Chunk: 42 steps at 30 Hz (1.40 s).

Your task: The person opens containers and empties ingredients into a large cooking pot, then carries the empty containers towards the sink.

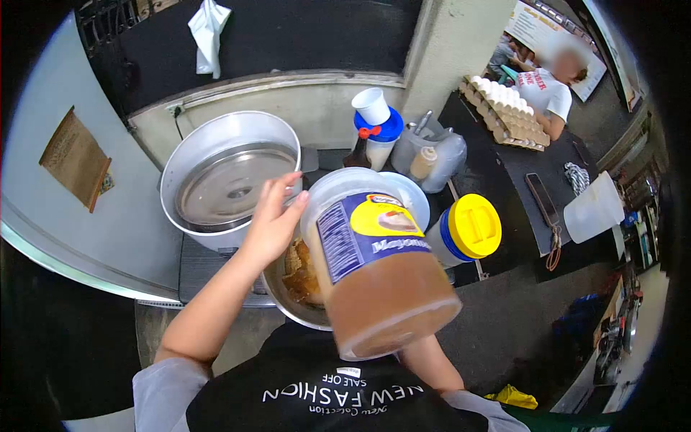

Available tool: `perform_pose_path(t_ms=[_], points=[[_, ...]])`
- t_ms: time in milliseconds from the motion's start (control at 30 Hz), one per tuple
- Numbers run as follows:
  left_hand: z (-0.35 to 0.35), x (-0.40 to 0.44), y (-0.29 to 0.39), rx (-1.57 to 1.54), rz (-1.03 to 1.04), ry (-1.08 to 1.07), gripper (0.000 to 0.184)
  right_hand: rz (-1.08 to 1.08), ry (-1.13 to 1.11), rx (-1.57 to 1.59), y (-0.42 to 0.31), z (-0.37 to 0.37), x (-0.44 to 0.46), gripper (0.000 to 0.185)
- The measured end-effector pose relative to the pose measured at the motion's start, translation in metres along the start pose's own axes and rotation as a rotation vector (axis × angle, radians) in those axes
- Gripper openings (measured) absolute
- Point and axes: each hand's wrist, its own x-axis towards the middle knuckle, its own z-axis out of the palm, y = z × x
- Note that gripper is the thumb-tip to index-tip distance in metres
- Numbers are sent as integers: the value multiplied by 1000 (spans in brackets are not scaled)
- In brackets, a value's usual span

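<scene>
A large plastic mayonnaise jar (392, 302) with a blue and yellow label hangs tilted before my chest, its mouth pointing away from me. Brown liquid fills its lower part. My right forearm (433, 363) runs behind the jar and supports it, with the fingers hidden. Beside the jar's rim is my left hand (277, 216), fingers apart and the thumb close to the rim; contact is unclear. Partly under the jar, a metal bowl (277, 291) holds brown, wet-looking food (301, 273).
A big aluminium pot (169, 183) with a metal lid (223, 189) inside stands left. Behind the jar are a white bowl (414, 193), a red-capped bottle (358, 153) and a yellow-lidded container (471, 229). At right are egg trays (504, 119), a phone (541, 198) and a seated person (543, 90).
</scene>
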Motion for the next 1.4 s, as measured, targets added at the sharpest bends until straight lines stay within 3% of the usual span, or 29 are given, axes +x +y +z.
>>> perform_pose_path(t_ms=[33,100,133,233,267,367,400,500,533,600,700,767,900,933,967,1033,1067,1167,1200,1300,1400], points=[[5,6,-7,19,62,68,49,-35,-22,-41,-1,-10,1,60],[24,3,-9,-365,-361,78,50,-111,-65,-115,-3,-32,7,57],[34,9,-54,-505,-336,63,49,-143,-86,-137,-3,-40,9,56],[63,-7,-80,-739,-484,173,48,-220,-126,-164,5,-60,19,52],[72,-8,-122,-757,-568,230,47,-244,-119,-173,9,-64,21,51],[72,-35,-88,-1039,-717,259,44,-250,131,-248,14,-53,11,48],[70,-43,-78,-1024,-721,284,44,-230,245,-272,17,-45,7,48],[54,-46,-39,-918,-738,321,45,-321,234,-346,19,-11,11,45],[49,-43,-51,-1116,-730,186,48,-351,248,-398,20,0,14,44],[42,-34,-59,-1109,-710,138,49,-425,323,-566,26,16,21,44],[42,-27,-102,-1080,-736,150,52,-240,368,-466,23,-27,47,44],[47,-36,-133,-950,-690,249,54,-78,472,-142,11,-47,52,49],[41,-49,-88,-776,-653,221,47,-174,385,-305,17,-43,17,47],[42,-48,-46,-773,-616,305,32,-251,286,-382,18,-53,27,46],[41,-43,-45,-770,-554,311,32,-332,188,-448,19,-63,37,46],[41,-47,-46,-759,-441,320,32,-275,257,-354,8,-11,28,49],[40,-49,-48,-692,-436,315,38,-277,299,-504,6,34,19,53],[44,-44,-58,-688,-376,276,38,-285,39,-415,-6,14,24,56],[45,-41,-63,-734,-367,250,38,-263,62,-380,-5,22,26,59],[55,-27,-84,-918,-362,139,38,-361,142,-558,0,64,25,57],[67,-17,-100,-1058,-365,43,38,-520,131,-1000,-6,74,30,52]])
